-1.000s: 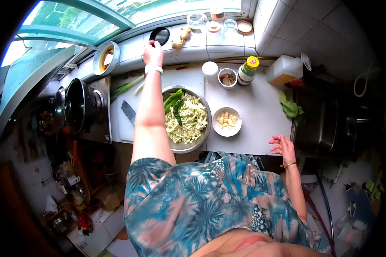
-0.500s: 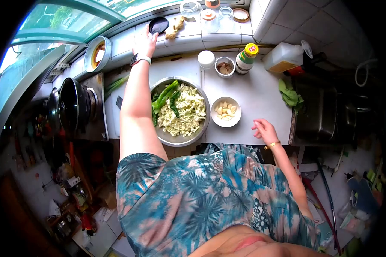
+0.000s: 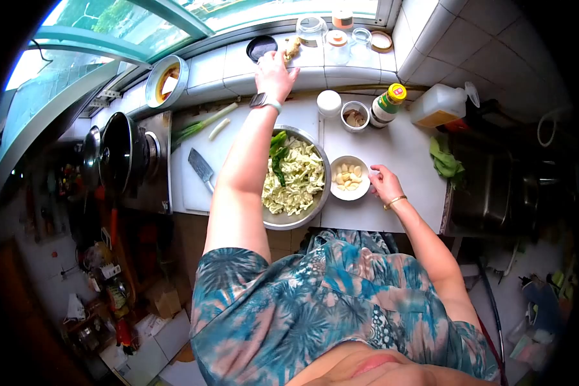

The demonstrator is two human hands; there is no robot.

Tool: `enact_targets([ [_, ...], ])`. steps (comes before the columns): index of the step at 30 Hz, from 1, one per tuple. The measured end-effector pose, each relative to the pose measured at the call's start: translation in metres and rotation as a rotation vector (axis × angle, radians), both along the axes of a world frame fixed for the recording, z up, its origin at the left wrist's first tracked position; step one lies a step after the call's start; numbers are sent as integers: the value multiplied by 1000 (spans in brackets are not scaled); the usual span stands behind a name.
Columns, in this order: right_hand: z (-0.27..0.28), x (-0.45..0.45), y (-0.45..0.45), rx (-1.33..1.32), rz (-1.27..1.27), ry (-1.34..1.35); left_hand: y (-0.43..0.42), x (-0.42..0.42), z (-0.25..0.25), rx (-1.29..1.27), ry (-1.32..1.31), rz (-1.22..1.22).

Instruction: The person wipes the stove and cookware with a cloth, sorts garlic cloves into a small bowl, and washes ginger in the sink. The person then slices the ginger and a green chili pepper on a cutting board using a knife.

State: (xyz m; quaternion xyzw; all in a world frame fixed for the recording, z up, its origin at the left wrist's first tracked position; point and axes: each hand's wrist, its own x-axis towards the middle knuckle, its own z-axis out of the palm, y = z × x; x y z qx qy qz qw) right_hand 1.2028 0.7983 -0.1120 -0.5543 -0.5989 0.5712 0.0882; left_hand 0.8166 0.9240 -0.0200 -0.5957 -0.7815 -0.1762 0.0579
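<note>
On the window ledge my left hand (image 3: 276,76) reaches forward, fingers apart, at the near end of a piece of ginger (image 3: 293,46). Whether the fingertips touch the ginger is hard to see. Just left of it lies a round black dish or lid (image 3: 261,47). My right hand (image 3: 386,184) has its curled fingers at the right rim of a small white bowl (image 3: 350,196) holding peeled garlic cloves (image 3: 349,175). Under my left forearm stands a steel bowl (image 3: 325,199) of chopped cabbage (image 3: 299,177) with green leaves (image 3: 278,157).
A knife (image 3: 201,165) lies on a white cutting board (image 3: 190,190), with scallions (image 3: 206,125) behind. A white jar (image 3: 329,103), a small tub (image 3: 354,116) and a yellow-capped bottle (image 3: 388,106) stand at the back. The sink (image 3: 489,174) is right, a wok (image 3: 119,151) left.
My left hand has moved from the black dish toward the ginger. My right hand has come to the rim of the garlic bowl. The view has shifted, revealing the knife and more scallion.
</note>
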Motion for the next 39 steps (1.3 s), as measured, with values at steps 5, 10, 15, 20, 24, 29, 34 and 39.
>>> enact_targets([
  [5, 5, 40, -14, -10, -36, 86, 52, -7, -29, 8, 126, 65],
  [10, -3, 113, -39, -85, -131, 67, 45, -9, -13, 94, 152, 43],
  [15, 21, 159, -51, -199, -294, 118, -31, 2, 28, 350, 22, -50],
  [20, 40, 173, -44, -117, -331, 261, -100, 90, 67, 450, -206, -355],
  [24, 95, 145, -20, 31, -371, 464, -129, 212, 45, 247, -746, -542],
  [29, 156, 158, -2, 303, -335, 567, -138, 354, 22, -376, -1753, -675],
  [34, 119, 253, 32, 408, -356, 537, -107, 449, 13, -506, -1952, -619],
  [39, 117, 367, 58, 258, -368, 514, -78, 546, 16, -600, -1880, -538],
])
